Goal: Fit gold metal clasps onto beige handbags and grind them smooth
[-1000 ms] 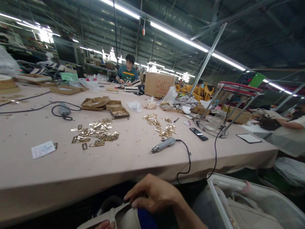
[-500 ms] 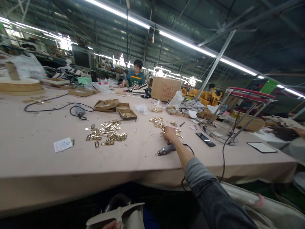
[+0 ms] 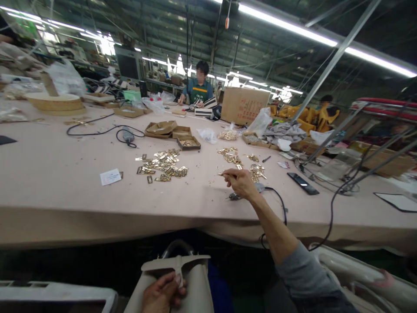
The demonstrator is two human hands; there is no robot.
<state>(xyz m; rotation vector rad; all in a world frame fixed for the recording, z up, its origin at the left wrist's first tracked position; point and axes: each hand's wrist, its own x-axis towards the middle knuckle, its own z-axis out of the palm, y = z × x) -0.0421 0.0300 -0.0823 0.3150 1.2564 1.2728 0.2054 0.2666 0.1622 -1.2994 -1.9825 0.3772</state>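
Observation:
My left hand (image 3: 163, 294) sits low in my lap, fingers closed on the tab of a beige bag (image 3: 177, 278). My right hand (image 3: 239, 181) is stretched out over the table, pinching a small gold metal fitting (image 3: 222, 174). It hovers just in front of a scatter of gold fittings (image 3: 256, 170). An electric screwdriver (image 3: 234, 196) lies on the table under my wrist, mostly hidden, with its black cord running off the table edge. A larger heap of gold buckles (image 3: 163, 166) lies to the left.
The long pinkish table (image 3: 65, 191) carries small cardboard boxes (image 3: 189, 142), a white card (image 3: 110, 177), a black phone (image 3: 302, 183), a black cable with an adapter (image 3: 127, 135) and a big carton (image 3: 243, 105). A person (image 3: 198, 89) works at the far side. White bins stand beside my knees.
My right hand left the bag in my lap, reached to the fittings on the table, and has drawn back slightly with a small gold piece pinched. The view has tilted down and left.

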